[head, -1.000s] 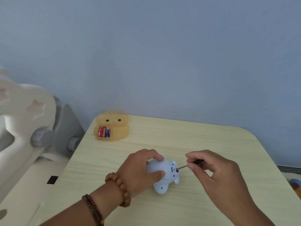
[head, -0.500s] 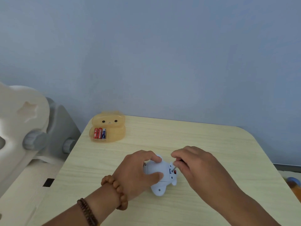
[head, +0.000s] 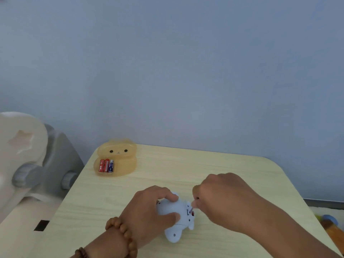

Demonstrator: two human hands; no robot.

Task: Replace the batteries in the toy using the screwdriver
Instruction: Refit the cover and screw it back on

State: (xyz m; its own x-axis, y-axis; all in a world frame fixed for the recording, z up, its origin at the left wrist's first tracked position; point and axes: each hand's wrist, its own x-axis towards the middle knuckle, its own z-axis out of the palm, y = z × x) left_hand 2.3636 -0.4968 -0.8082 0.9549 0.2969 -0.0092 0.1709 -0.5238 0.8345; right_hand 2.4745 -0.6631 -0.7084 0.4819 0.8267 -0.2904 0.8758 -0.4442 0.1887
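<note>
A small pale blue toy (head: 176, 218) lies on the light wooden table (head: 232, 175). My left hand (head: 149, 211) grips its body from the left, thumb below and fingers over the top. Just right of it, my right hand (head: 221, 198) is closed on a small screwdriver (head: 192, 207), mostly hidden under the fingers. The thin tip points down-left into the toy's right end, beside a small red spot. At the back left, three batteries (head: 106, 165), two red and one blue, lie in an orange translucent bear-shaped tray (head: 122, 161).
A cream and grey plastic chair or frame (head: 28, 161) stands off the table's left edge. A blue-grey wall rises right behind the table. Some coloured items (head: 329, 224) lie on the floor at the far right.
My right hand moved left and came over the toy, bringing the screwdriver from nearly level to steeply tilted onto the toy's end. My left hand kept its grip; the view shifted slightly.
</note>
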